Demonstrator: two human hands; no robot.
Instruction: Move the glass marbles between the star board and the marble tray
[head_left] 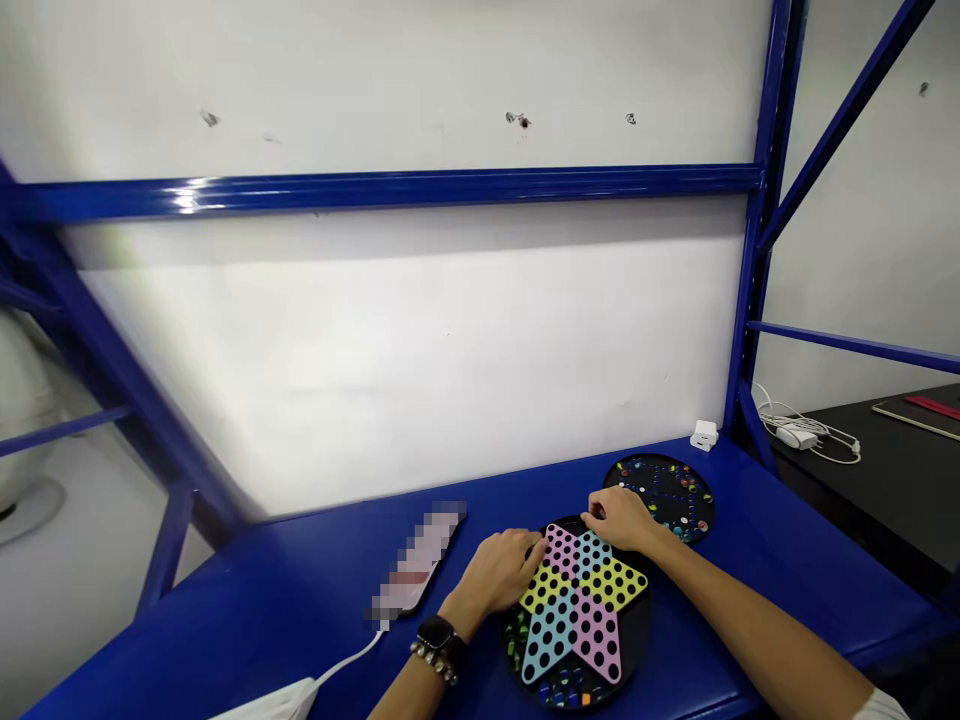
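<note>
A round black Chinese checkers board (577, 612) with a pastel six-pointed star lies on the blue table (300, 600), marbles gathered in its rim pockets. My left hand (504, 572), with a watch and bead bracelet on the wrist, rests curled at the board's upper left edge. My right hand (619, 517) is curled at the board's top point, fingertips pinched together; whether a marble is in them is hidden. A second round black tray (661, 494) with scattered coloured marbles lies just behind the right hand.
A blurred phone (418, 566) with a white cable lies left of the board. A small white charger (703, 435) sits by the wall. Blue rack posts rise at the right. A black table (885, 480) with cables stands further right.
</note>
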